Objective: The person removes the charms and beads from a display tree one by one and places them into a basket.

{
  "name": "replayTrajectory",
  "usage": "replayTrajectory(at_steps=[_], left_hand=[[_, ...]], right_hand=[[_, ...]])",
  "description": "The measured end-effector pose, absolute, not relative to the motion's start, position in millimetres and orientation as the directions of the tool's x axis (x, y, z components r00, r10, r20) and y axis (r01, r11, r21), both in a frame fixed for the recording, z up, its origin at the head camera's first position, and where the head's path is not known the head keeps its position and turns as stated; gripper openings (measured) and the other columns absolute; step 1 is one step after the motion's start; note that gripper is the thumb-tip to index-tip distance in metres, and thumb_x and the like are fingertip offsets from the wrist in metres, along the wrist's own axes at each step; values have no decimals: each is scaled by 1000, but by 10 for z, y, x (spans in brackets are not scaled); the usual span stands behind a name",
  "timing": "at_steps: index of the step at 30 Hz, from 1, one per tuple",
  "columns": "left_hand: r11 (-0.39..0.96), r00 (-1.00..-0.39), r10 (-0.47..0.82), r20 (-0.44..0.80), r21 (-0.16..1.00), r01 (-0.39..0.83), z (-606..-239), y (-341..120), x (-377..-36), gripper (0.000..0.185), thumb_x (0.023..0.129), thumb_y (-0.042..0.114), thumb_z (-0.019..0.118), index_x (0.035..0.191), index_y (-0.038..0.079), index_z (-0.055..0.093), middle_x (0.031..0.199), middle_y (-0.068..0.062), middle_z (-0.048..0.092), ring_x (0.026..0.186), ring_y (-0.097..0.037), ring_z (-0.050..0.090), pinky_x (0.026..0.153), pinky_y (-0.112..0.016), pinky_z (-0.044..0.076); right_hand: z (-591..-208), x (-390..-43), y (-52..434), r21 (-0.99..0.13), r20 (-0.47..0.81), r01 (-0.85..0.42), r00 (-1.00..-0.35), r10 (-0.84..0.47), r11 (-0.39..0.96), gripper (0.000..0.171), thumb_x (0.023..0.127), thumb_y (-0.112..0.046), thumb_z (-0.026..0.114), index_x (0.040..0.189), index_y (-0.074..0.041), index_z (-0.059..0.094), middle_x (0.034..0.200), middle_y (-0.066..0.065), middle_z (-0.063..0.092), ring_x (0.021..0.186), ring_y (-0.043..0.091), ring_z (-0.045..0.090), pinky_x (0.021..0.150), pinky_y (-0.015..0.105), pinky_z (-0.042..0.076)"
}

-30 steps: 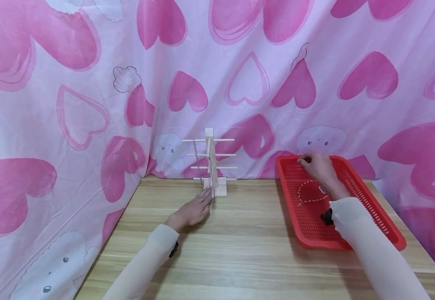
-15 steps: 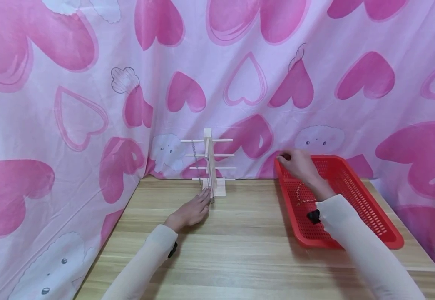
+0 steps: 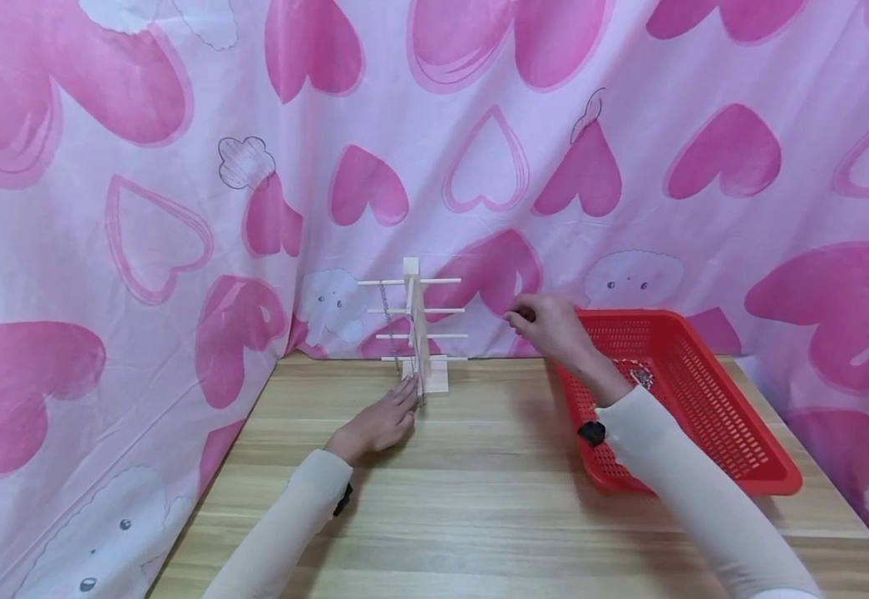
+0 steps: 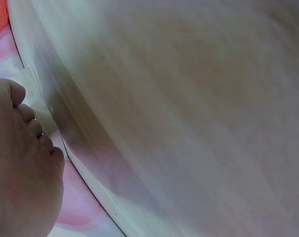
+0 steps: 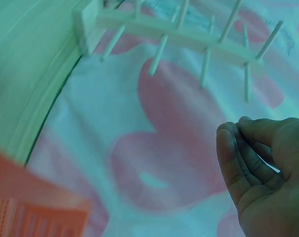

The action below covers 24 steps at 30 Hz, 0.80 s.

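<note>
A small wooden rack point(image 3: 421, 333) stands upright at the back of the table point(image 3: 479, 491), against the pink heart-printed cloth point(image 3: 180, 166). Its post runs straight up and its thin pegs stick out level to the left and right, in four tiers. A thin chain point(image 3: 387, 320) hangs down from a peg on its left side.

The left hand point(image 3: 377, 424) lies flat on the table with its fingers straight and relaxed, the fingertips touching the foot of the rack.

The right hand point(image 3: 550, 326) is raised in the air between the rack and the red basket point(image 3: 711, 433), near the right-hand pegs but apart from them. Its fingers are curled together with the thumb against them, pinching something small and dark; what it is I cannot tell. The right wrist view shows the same closed fingers point(image 5: 238, 148) just below the row of pegs.

A small beaded piece point(image 3: 639, 376) lies in the basket, behind the right forearm.
</note>
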<state>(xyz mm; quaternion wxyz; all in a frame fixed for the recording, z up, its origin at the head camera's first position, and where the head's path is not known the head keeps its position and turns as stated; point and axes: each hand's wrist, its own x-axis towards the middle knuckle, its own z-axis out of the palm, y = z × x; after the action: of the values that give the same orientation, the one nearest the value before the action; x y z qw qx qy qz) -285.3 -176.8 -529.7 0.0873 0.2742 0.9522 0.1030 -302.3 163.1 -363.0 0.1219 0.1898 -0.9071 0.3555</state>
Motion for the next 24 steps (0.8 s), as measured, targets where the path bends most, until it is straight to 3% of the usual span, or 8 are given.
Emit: replayTrajectory(at_steps=[6,11,15,24], left_hand=[[825,-831,545,-111,246,509,-5288,-1777,-2856,61,115,30,28,169,2,22,181,-11,9,168,-31,9,136,-46,22],[824,-830,547,-112,244,511,-5291,-1784,-2844,61,115,28,29,169,1,21,180,-12,8,168,-32,10,136,-46,21],[825,-828,548,-119,241,511,-5296,-1784,-2847,60,115,26,27,169,-1,19,180,-14,7,168,-34,10,136,-46,19],[830,-834,539,-122,248,500,-5311,-1795,-2889,61,115,30,27,170,4,19,181,-10,6,168,-30,8,136,-45,21]], right_hand=[[-3551,-2965,1367,-637,360,-453,-890,-279,623,20,100,-19,76,118,-10,80,103,10,78,84,24,68,72,33,64],[-3525,-2977,1135,-628,391,-513,-858,-332,585,13,101,-17,75,111,-10,81,88,6,75,74,20,64,64,30,58],[-3504,-2978,945,-622,387,-530,-848,-362,576,12,101,-16,75,109,-10,81,87,4,75,72,19,63,64,29,59],[-3499,-2994,636,-610,378,-558,-829,-412,563,19,100,-17,76,116,-7,80,102,7,81,89,19,75,82,34,66]])
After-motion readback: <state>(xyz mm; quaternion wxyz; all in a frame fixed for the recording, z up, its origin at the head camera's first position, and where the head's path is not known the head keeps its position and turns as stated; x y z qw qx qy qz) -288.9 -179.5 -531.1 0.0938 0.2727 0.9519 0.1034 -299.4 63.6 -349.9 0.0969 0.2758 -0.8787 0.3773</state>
